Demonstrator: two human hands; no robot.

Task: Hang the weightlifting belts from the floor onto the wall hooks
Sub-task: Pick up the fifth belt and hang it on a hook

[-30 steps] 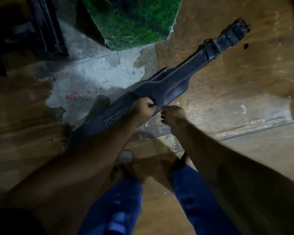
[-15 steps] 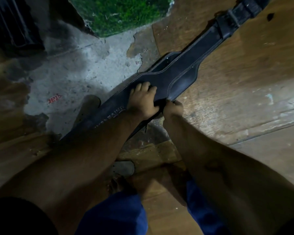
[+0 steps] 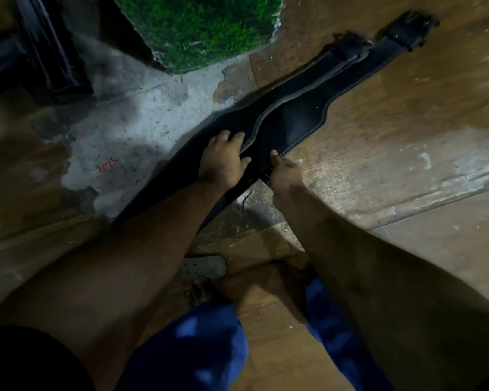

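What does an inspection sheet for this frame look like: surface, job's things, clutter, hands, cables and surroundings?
Surface: worn wooden floor with a patch of bare concrete where the covering has broken away.
Job's things: one black weightlifting belt lying stretched out across the floor, buckle end at the far right; no wall hooks in view.
Clutter: a light-coloured sandal near the person's feet; a small red mark on the concrete.
Hands: left hand lies over the belt's middle; right hand pinches its near edge; grip on both looks closed.
Cables: nothing seen.
Surroundings: green artificial turf at the top; a dark metal frame at upper left; dim lighting.
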